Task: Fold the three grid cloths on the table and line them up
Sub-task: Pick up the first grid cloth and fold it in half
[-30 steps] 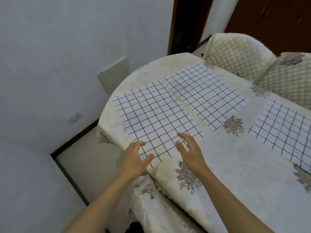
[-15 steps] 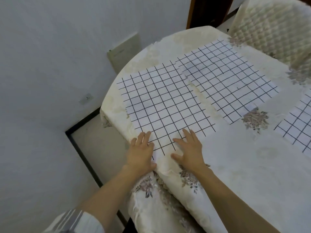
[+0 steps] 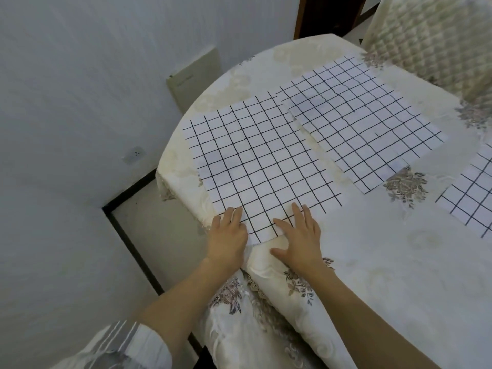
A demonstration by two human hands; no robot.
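Three white cloths with black grid lines lie flat and unfolded on the table. The nearest cloth [image 3: 255, 161] spreads at the table's left end. A second cloth [image 3: 364, 118] lies just beyond it to the right, their edges almost touching. Only part of the third cloth [image 3: 471, 193] shows at the right border. My left hand [image 3: 229, 235] rests flat with straight fingers on the near left corner of the nearest cloth. My right hand [image 3: 298, 235] lies flat on its near edge, fingers spread.
The table [image 3: 386, 262] wears a cream floral tablecloth that hangs over the rounded near edge. A quilted chair back [image 3: 436, 35] stands at the far right. A white wall is close on the left, with a gap of floor [image 3: 149, 225] below.
Both hands came down from hovering onto the near edge of the nearest cloth and now lie flat on it. The view has moved closer and to the left.
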